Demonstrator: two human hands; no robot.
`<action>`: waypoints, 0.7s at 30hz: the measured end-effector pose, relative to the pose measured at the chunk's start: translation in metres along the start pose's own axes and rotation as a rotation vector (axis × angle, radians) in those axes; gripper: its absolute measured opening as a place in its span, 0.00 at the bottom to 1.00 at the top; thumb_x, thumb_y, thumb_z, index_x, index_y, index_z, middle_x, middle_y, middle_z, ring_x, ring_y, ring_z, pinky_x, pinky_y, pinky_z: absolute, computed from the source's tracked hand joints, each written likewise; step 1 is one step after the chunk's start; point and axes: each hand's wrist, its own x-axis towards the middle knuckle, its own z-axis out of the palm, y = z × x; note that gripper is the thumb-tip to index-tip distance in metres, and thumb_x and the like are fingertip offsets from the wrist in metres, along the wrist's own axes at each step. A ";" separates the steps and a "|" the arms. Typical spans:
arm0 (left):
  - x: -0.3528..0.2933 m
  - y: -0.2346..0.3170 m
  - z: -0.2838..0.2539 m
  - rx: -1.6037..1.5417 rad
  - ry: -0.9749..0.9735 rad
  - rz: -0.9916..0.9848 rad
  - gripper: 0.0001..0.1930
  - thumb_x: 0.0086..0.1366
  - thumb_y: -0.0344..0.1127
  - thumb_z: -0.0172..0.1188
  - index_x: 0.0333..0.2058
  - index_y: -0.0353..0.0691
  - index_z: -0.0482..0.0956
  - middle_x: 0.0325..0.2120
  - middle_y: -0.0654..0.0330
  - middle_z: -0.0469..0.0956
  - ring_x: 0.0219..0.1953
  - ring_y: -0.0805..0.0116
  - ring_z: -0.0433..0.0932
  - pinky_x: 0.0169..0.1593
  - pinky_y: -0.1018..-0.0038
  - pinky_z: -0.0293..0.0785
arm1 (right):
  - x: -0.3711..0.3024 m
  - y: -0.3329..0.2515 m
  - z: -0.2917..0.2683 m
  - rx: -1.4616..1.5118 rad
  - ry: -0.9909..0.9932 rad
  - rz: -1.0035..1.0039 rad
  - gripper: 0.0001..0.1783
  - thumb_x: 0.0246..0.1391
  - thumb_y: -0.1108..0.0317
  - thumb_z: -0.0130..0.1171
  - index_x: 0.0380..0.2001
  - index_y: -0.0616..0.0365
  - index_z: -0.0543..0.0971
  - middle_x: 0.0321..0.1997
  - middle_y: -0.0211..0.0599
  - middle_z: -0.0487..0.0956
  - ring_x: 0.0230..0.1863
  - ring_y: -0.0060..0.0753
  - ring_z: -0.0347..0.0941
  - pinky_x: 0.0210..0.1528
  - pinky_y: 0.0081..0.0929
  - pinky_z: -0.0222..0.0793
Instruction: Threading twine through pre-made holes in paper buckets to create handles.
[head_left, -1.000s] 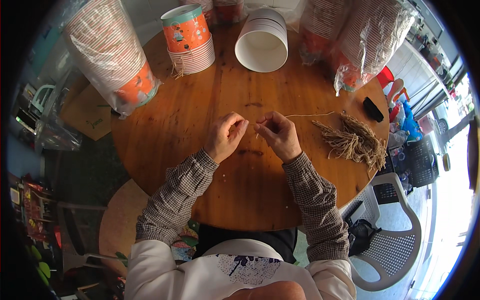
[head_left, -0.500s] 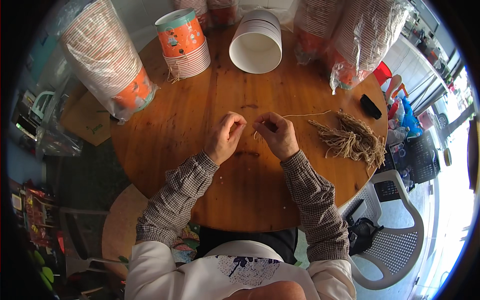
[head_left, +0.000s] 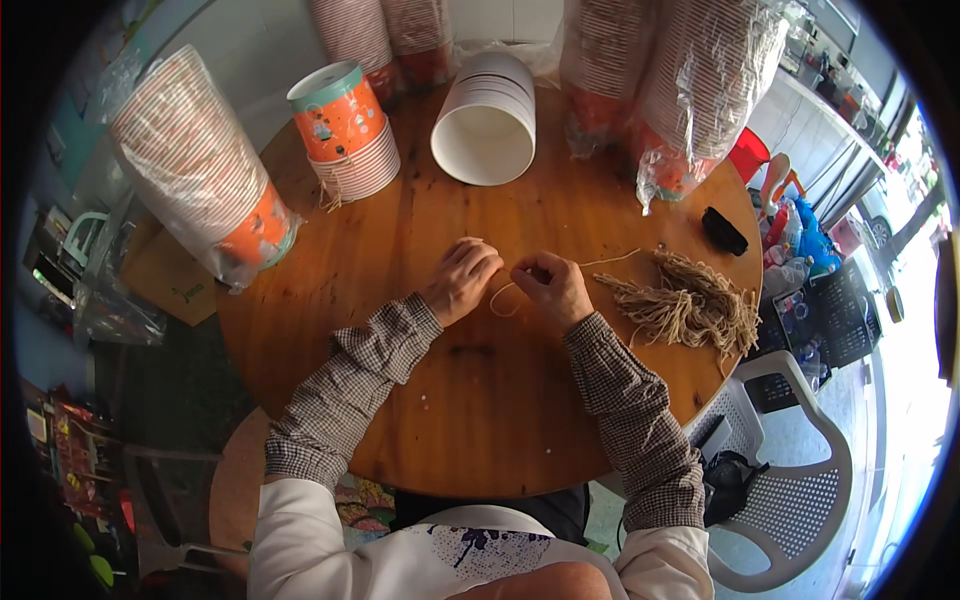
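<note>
Over the middle of the wooden table (head_left: 400, 420), my two hands are close together, fingertips almost meeting. My right hand (head_left: 556, 287) pinches a thin beige string (head_left: 612, 260). One length of it runs off to the right, and a small loop hangs between the hands. My left hand (head_left: 462, 280) has its fingers curled in, knuckles upward; what lies in its fingertips is too small to make out. To the right of my right hand lies a loose bundle of similar strings (head_left: 690, 305).
Bagged stacks of paper buckets stand at the left (head_left: 190, 150) and back right (head_left: 700, 90). A short orange bucket stack (head_left: 340, 125) is tied with string. White buckets (head_left: 485, 130) lie on their side. A black object (head_left: 724, 231) sits near the right edge, by a plastic chair (head_left: 800, 490).
My left hand has turned so its knuckles face up and its fingers curl further in. The string loop by my right hand shows larger. The whole view has shifted slightly.
</note>
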 end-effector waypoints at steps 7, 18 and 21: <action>0.052 -0.043 0.079 -0.198 0.116 -0.326 0.13 0.58 0.31 0.64 0.40 0.39 0.73 0.36 0.57 0.76 0.40 0.58 0.76 0.43 0.67 0.73 | 0.041 0.059 -0.040 -0.004 0.312 0.062 0.11 0.49 0.66 0.63 0.31 0.63 0.81 0.20 0.35 0.77 0.22 0.23 0.72 0.28 0.24 0.68; 0.105 -0.099 0.157 -0.045 0.301 -0.724 0.10 0.54 0.29 0.62 0.31 0.36 0.68 0.27 0.51 0.73 0.30 0.52 0.75 0.34 0.60 0.72 | 0.046 0.069 -0.044 0.077 0.353 0.188 0.13 0.49 0.63 0.64 0.31 0.62 0.81 0.20 0.35 0.77 0.23 0.26 0.73 0.29 0.26 0.69; 0.090 -0.090 0.140 -0.102 0.257 -0.684 0.10 0.53 0.24 0.59 0.31 0.36 0.67 0.27 0.52 0.72 0.29 0.55 0.75 0.33 0.63 0.72 | 0.043 0.064 -0.048 0.081 0.364 0.207 0.13 0.49 0.63 0.63 0.31 0.62 0.81 0.21 0.36 0.77 0.23 0.28 0.74 0.30 0.27 0.70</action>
